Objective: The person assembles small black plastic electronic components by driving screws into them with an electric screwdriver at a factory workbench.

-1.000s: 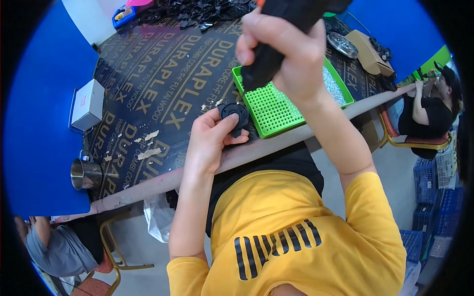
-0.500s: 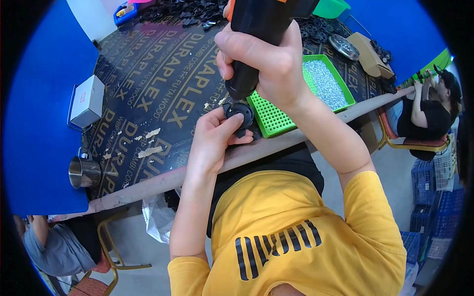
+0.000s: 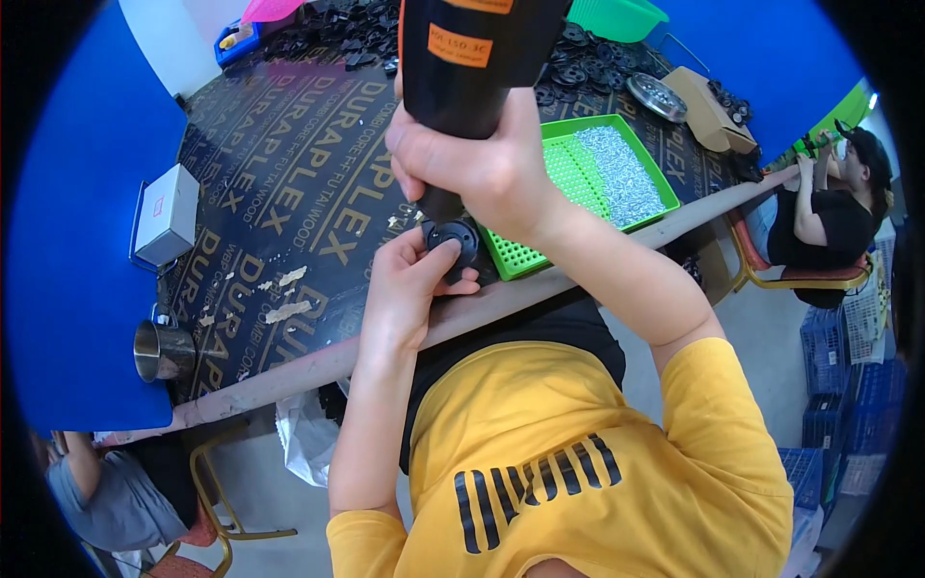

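My right hand (image 3: pixel 487 164) is wrapped round the body of a black power screwdriver (image 3: pixel 461 82) with orange labels, held upright. Its lower end meets a round black plastic part (image 3: pixel 461 244) near the table's front edge. Thumb on top and fingers around the side, my left hand (image 3: pixel 409 275) grips that part. The driver's tip and any screw under it are hidden. Just right of the part lies a green perforated tray (image 3: pixel 515 254), with many small silver screws (image 3: pixel 624 173) heaped over its far right side.
Heaps of black plastic parts (image 3: pixel 588 63) cover the table's far side, near a green basket (image 3: pixel 617 17), a round metal dish (image 3: pixel 658 98) and an open cardboard box (image 3: pixel 708 111). At left are a white box (image 3: pixel 167 214) and a metal pot (image 3: pixel 164 349). People sit at both sides.
My right hand has brought the screwdriver left and down, its lower end now over the round part. The left hand keeps its grip, and the whole view has shifted slightly.
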`<state>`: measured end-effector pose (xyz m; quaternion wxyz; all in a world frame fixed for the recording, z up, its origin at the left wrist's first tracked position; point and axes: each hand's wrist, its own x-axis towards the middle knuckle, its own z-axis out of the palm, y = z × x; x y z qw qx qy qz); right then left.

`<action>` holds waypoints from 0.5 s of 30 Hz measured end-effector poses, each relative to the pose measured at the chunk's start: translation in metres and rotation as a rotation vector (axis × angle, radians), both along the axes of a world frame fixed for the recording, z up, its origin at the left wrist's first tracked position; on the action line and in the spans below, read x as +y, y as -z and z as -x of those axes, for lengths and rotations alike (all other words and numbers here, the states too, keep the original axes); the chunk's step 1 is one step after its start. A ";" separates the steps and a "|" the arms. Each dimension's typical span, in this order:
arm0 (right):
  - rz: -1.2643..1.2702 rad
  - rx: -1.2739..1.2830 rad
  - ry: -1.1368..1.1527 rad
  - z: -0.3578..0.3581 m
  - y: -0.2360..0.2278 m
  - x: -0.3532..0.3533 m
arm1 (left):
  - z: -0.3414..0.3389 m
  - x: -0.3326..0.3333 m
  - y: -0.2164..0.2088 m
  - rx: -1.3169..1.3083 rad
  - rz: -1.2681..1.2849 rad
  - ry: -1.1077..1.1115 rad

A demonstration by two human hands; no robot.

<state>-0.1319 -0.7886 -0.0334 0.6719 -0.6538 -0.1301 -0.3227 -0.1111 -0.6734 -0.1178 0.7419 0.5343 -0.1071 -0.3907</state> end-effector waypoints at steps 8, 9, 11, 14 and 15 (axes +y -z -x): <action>0.033 0.002 0.006 0.000 0.000 -0.003 | 0.001 0.001 -0.001 -0.013 0.015 -0.014; 0.032 0.002 0.009 0.000 0.001 -0.004 | 0.001 0.001 -0.001 -0.014 0.006 -0.016; 0.025 -0.044 -0.005 -0.001 0.003 -0.007 | 0.000 0.000 -0.002 -0.013 -0.005 -0.018; -0.084 -0.063 -0.076 0.005 -0.008 -0.016 | -0.001 0.000 -0.001 -0.018 0.015 -0.024; -0.073 -0.073 -0.015 0.008 -0.012 -0.022 | -0.001 0.000 -0.001 -0.017 0.015 -0.029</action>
